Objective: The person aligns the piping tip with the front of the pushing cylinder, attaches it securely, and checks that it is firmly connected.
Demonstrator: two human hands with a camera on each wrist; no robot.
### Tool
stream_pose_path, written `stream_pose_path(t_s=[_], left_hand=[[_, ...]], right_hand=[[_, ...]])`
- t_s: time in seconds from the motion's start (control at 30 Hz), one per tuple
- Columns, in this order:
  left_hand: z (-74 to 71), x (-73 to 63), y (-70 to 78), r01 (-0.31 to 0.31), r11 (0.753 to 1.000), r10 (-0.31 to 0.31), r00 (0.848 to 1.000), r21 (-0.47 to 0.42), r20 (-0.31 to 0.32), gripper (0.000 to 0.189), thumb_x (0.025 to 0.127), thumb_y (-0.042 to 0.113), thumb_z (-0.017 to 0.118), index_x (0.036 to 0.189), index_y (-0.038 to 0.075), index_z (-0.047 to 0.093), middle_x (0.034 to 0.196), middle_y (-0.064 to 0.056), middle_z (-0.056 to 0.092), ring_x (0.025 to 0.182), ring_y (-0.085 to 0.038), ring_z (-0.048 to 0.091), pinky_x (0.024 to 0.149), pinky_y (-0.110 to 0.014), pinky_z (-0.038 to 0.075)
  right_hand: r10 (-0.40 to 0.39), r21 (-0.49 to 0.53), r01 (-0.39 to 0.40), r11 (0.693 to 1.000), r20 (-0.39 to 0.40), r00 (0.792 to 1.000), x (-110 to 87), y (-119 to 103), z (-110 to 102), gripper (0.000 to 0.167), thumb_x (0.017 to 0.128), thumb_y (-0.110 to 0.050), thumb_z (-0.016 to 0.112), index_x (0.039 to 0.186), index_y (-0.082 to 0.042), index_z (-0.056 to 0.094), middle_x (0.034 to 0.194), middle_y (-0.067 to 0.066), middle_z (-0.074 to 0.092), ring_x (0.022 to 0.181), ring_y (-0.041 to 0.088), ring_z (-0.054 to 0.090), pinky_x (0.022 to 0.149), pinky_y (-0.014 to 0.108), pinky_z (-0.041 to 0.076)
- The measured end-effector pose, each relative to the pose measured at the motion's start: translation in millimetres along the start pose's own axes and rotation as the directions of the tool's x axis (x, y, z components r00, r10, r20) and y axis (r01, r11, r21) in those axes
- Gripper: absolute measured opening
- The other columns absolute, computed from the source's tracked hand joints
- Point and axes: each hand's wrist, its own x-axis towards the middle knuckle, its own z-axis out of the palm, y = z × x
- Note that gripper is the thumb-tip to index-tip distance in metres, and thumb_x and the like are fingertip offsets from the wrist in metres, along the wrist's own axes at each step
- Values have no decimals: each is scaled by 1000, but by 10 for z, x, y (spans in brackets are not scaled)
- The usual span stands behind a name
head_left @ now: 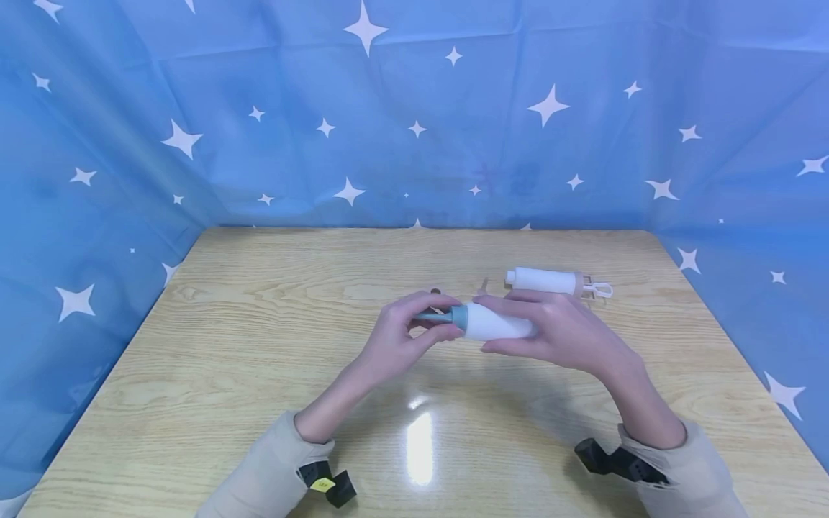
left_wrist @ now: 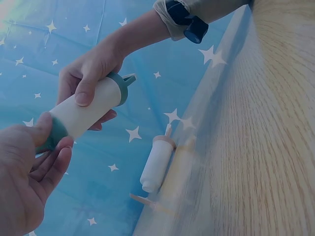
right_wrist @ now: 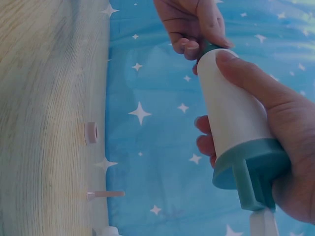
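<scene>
A white icing syringe (head_left: 490, 321) with teal ends is held between both hands above the table. My right hand (head_left: 557, 327) wraps its white barrel, the thumb lying along the side in the right wrist view. The teal handle end (right_wrist: 253, 169) shows there below the palm. At the other end, my left hand (head_left: 401, 332) pinches the teal collar (head_left: 459, 317) between thumb and fingers. A thin teal nozzle (head_left: 430, 316) points from that collar into the left hand, partly hidden by the fingers.
A second white syringe (head_left: 544, 280) with a pinkish collar and looped handle lies just behind the right hand. Near it are a small pink nozzle (right_wrist: 108, 194) and a pink ring cap (right_wrist: 91, 132). A blue star-patterned curtain (head_left: 414, 108) borders the wooden table (head_left: 259, 324).
</scene>
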Motion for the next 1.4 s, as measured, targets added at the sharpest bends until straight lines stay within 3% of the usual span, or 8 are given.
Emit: stream_pose_path(t_s=[0.23, 0.43, 0.53, 0.67, 0.83, 1.23, 1.4], left_hand=[[-1, 11, 10, -67, 997, 67, 998, 40, 2, 33, 87, 0, 77, 119, 2, 69, 104, -8, 68, 91, -17, 68, 79, -29, 62], [13, 13, 26, -87, 996, 87, 996, 20, -15, 27, 90, -4, 73, 117, -2, 70, 106, -12, 69, 93, -21, 69, 79, -31, 62], [17, 12, 33, -68, 998, 68, 997, 18, -24, 26, 91, -3, 72, 117, -2, 69, 108, -13, 70, 96, -23, 69, 81, -31, 62], [12, 3, 38, 9, 1000, -8, 999, 21, -35, 30, 90, 0, 74, 120, -2, 66, 111, -13, 70, 99, -22, 70, 83, -30, 61], [7, 2, 39, 67, 998, -67, 998, -11, -13, 25, 92, 2, 73, 117, -1, 68, 107, -10, 70, 88, -16, 72, 79, -31, 62], [-3, 9, 13, -22, 1000, 22, 1000, 7, 7, 32, 89, -3, 75, 119, 0, 67, 107, -10, 67, 95, -27, 69, 82, -32, 62], [0, 13, 11, -46, 999, 46, 999, 9, 0, 32, 88, -4, 75, 119, -1, 68, 109, -12, 67, 97, -24, 68, 81, -31, 62]], right_hand=[[10, 6, -10, 1000, 3, 1000, -1, 4, 0, 56, 90, -51, 73, 130, -13, 69, 105, 1, 73, 80, 9, 64, 58, 23, 55], [14, 10, -14, 1000, 7, 1000, -2, 3, -1, 56, 90, -51, 73, 130, -12, 70, 107, 3, 73, 78, 8, 64, 57, 22, 54], [5, 7, -5, 1000, 1, 1000, 2, 1, 3, 57, 91, -53, 71, 130, -12, 70, 106, 3, 74, 76, 8, 64, 56, 22, 54], [5, -8, -5, 1000, -9, 1000, 2, -6, 3, 57, 91, -55, 69, 129, -12, 70, 103, 2, 73, 77, 9, 64, 56, 23, 54], [14, -8, -14, 1000, -1, 1000, -1, -8, -2, 56, 89, -52, 73, 130, -13, 70, 105, 2, 73, 78, 9, 64, 56, 23, 54], [24, 15, -24, 1000, -1, 1000, -6, -5, 0, 56, 88, -48, 76, 130, -12, 70, 102, 1, 72, 74, 6, 63, 56, 21, 53], [19, 5, -19, 1000, -7, 1000, 1, 1, 7, 55, 88, -49, 76, 129, -11, 70, 102, 1, 72, 77, 8, 63, 57, 23, 54]])
